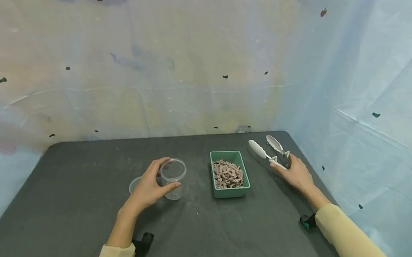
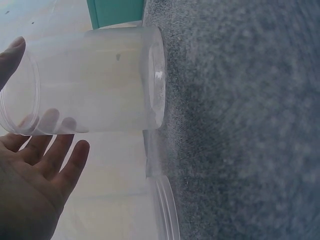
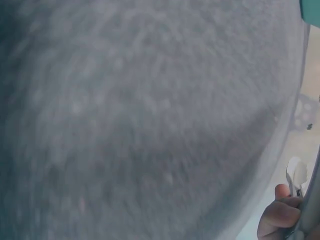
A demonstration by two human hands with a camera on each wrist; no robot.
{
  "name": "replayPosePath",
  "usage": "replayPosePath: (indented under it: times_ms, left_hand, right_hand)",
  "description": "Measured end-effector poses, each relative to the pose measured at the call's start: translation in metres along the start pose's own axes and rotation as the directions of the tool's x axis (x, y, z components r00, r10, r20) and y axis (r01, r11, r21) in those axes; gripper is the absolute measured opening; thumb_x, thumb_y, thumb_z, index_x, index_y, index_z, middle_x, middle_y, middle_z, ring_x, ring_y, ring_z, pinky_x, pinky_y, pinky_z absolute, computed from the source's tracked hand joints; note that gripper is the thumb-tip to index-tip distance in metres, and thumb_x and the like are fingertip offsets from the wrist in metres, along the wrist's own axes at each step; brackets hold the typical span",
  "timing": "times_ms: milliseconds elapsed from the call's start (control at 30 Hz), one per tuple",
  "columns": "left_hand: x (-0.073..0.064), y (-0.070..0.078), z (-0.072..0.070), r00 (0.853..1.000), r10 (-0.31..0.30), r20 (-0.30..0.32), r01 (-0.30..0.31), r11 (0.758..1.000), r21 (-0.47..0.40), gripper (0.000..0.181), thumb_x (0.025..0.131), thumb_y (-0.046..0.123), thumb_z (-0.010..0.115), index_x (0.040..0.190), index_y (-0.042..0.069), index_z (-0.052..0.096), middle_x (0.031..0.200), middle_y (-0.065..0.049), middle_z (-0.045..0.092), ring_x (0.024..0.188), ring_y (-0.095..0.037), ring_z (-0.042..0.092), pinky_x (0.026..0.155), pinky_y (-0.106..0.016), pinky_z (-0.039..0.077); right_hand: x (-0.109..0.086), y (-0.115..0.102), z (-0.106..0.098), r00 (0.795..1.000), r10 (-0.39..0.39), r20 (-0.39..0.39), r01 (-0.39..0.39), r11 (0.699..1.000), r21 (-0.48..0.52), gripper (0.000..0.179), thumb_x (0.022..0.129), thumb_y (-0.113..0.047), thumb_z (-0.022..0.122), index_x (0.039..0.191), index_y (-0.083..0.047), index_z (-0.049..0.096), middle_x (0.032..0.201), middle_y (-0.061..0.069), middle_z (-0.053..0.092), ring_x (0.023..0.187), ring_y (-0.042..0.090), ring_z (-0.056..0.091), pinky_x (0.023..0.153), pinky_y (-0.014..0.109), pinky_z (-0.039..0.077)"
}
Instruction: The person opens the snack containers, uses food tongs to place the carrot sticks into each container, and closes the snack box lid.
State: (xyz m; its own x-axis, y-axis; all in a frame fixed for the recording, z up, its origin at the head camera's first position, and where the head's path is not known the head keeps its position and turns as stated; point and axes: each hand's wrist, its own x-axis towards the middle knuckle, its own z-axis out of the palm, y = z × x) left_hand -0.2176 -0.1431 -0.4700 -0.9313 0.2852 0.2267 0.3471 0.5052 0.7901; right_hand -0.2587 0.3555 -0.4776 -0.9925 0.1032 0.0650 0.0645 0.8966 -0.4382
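I see the left hand (image 1: 147, 188) curved wide round the cup (image 1: 174, 183), a gap left of the tub (image 1: 231, 192); the right hand (image 1: 298, 174) curls round splayed tongs (image 1: 257, 148), near the right edge of the table (image 1: 209, 240).

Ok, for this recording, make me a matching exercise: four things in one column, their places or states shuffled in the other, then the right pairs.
Things
1. Green rectangular box
2. Clear plastic cylinder nearest that box
3. Small greyish-brown pieces
4. White-ended tongs

Places and states
A. In the right hand, arms spread apart
B. Heaped together inside the box
C. Standing on the dark grey table, between the two hands
D. Between thumb and fingers of the left hand

Pairs: 1-C, 2-D, 3-B, 4-A
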Motion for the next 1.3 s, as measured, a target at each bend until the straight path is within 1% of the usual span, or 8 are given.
replayPosePath:
  times_ms: [100, 200, 267, 333, 533, 700, 933, 1300]
  left_hand:
    - [0.0, -0.001, -0.001, 1.0, 0.004, -0.002, -0.004, 1.0, 0.001, 0.089, 0.09, 0.038, 0.084, 0.16, 0.012, 0.036, 0.157, -0.016, 0.041, 0.134, -0.044, 0.049, 0.104, -0.06, 0.046]
    - [0.0, -0.002, -0.001, 1.0, 0.007, -0.004, -0.007, 1.0, 0.005, 0.089, 0.09, 0.038, 0.084, 0.159, 0.011, 0.036, 0.157, -0.016, 0.041, 0.135, -0.042, 0.049, 0.105, -0.059, 0.046]
    - [0.001, -0.002, -0.001, 1.0, 0.01, -0.004, -0.01, 1.0, 0.001, 0.09, 0.09, 0.038, 0.085, 0.159, 0.01, 0.036, 0.157, -0.016, 0.041, 0.135, -0.042, 0.049, 0.105, -0.059, 0.046]
    - [0.001, -0.003, 0.0, 1.0, 0.011, -0.003, -0.011, 1.0, -0.001, 0.09, 0.09, 0.039, 0.085, 0.159, 0.01, 0.036, 0.157, -0.016, 0.041, 0.136, -0.042, 0.049, 0.105, -0.059, 0.046]
    - [0.001, -0.003, 0.002, 1.0, 0.017, -0.001, -0.017, 1.0, -0.009, 0.09, 0.09, 0.037, 0.085, 0.159, 0.009, 0.036, 0.157, -0.016, 0.041, 0.136, -0.042, 0.048, 0.106, -0.06, 0.046]
    - [0.001, -0.003, 0.001, 1.0, 0.024, -0.003, -0.024, 1.0, -0.011, 0.091, 0.089, 0.038, 0.085, 0.16, 0.008, 0.036, 0.156, -0.016, 0.041, 0.136, -0.042, 0.049, 0.106, -0.059, 0.046]
    - [0.0, -0.003, -0.003, 1.0, 0.018, 0.0, -0.018, 1.0, -0.005, 0.09, 0.09, 0.037, 0.084, 0.16, 0.009, 0.035, 0.156, -0.016, 0.042, 0.136, -0.042, 0.048, 0.106, -0.06, 0.046]
    - [0.0, 0.002, -0.004, 1.0, -0.023, 0.011, 0.023, 1.0, 0.006, 0.091, 0.09, 0.039, 0.084, 0.161, 0.011, 0.034, 0.159, -0.016, 0.039, 0.137, -0.044, 0.047, 0.108, -0.06, 0.045]
  right_hand:
    - [-0.002, -0.004, -0.009, 0.999, -0.04, 0.0, 0.04, 0.999, 0.011, 0.099, 0.097, -0.068, 0.058, 0.155, 0.009, 0.034, 0.122, 0.028, 0.057, 0.104, 0.04, 0.059, 0.083, 0.058, 0.05]
    - [-0.004, -0.006, -0.019, 0.995, -0.102, -0.004, 0.102, 0.995, 0.022, 0.093, 0.098, -0.063, 0.062, 0.152, 0.009, 0.038, 0.12, 0.027, 0.06, 0.105, 0.041, 0.06, 0.087, 0.06, 0.05]
    - [-0.005, -0.007, -0.027, 0.988, -0.154, -0.006, 0.154, 0.988, 0.029, 0.084, 0.098, -0.059, 0.065, 0.145, 0.007, 0.046, 0.116, 0.026, 0.062, 0.101, 0.041, 0.061, 0.084, 0.059, 0.05]
    - [-0.007, -0.009, -0.035, 0.981, -0.195, 0.002, 0.195, 0.98, 0.027, 0.081, 0.098, -0.057, 0.067, 0.144, 0.006, 0.046, 0.115, 0.026, 0.063, 0.1, 0.041, 0.062, 0.084, 0.059, 0.051]
    - [-0.019, -0.02, -0.06, 0.962, -0.263, 0.069, 0.265, 0.964, -0.022, 0.096, 0.099, -0.057, 0.066, 0.159, 0.009, 0.03, 0.137, 0.033, 0.056, 0.121, 0.05, 0.058, 0.096, 0.068, 0.047]
    - [-0.026, -0.032, -0.074, 0.937, -0.34, 0.081, 0.345, 0.937, -0.05, 0.091, 0.097, -0.054, 0.07, 0.158, 0.005, 0.036, 0.127, 0.025, 0.062, 0.112, 0.043, 0.063, 0.091, 0.063, 0.051]
    - [-0.031, -0.049, -0.087, 0.885, -0.443, 0.146, 0.458, 0.885, -0.091, 0.09, 0.094, -0.051, 0.075, 0.154, 0.005, 0.041, 0.124, 0.022, 0.063, 0.102, 0.036, 0.066, 0.082, 0.056, 0.056]
    - [-0.031, -0.069, -0.1, 0.83, -0.463, 0.311, 0.53, 0.83, -0.177, 0.09, 0.089, -0.061, 0.076, 0.148, 0.003, 0.052, 0.118, 0.013, 0.066, 0.086, 0.016, 0.065, 0.071, 0.042, 0.057]
